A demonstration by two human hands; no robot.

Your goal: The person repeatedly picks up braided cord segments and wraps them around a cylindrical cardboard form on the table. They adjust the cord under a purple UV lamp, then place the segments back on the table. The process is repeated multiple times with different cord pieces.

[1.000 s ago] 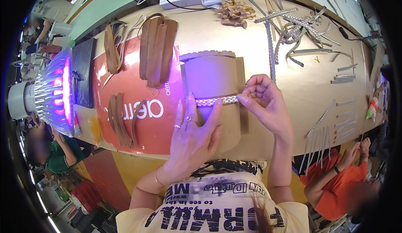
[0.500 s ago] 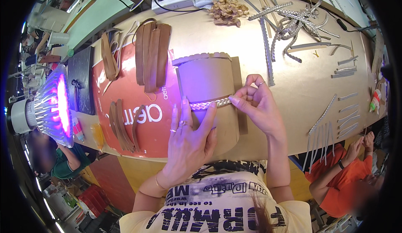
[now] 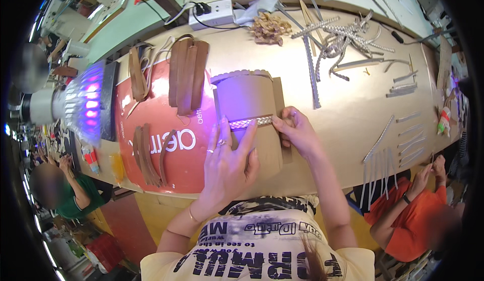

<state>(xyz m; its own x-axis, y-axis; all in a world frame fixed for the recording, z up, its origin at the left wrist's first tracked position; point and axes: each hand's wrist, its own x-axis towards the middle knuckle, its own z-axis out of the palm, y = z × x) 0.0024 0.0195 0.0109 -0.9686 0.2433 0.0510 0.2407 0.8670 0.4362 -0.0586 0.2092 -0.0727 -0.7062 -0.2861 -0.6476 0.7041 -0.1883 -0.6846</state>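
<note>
A short silver braided strip (image 3: 263, 121) lies crosswise over a tan-brown curved panel (image 3: 247, 97). The panel has a row of scalloped edging along its far end. My left hand (image 3: 227, 162) rests on the panel, its fingers stretched out and spread, with fingertips pressing the braided strip at its left and middle. Thumb and fingers of my right hand (image 3: 300, 133) are pinched at the strip's right end, by the panel's right edge. The other fingers of that hand are curled, partly hiding the edge.
A glowing purple lamp (image 3: 85, 104) stands at the left. Brown leather strips (image 3: 187, 76) lie on a red sheet (image 3: 166, 165). Silver braided cords (image 3: 348, 36) are heaped at the far right, with thin grey strips (image 3: 412, 142) nearer. A person in orange (image 3: 398, 220) sits at the right.
My right hand has come down and closer to the strip's right end, its raised fingers now curled in. My left hand stays on the strip. The whole view has shifted slightly.
</note>
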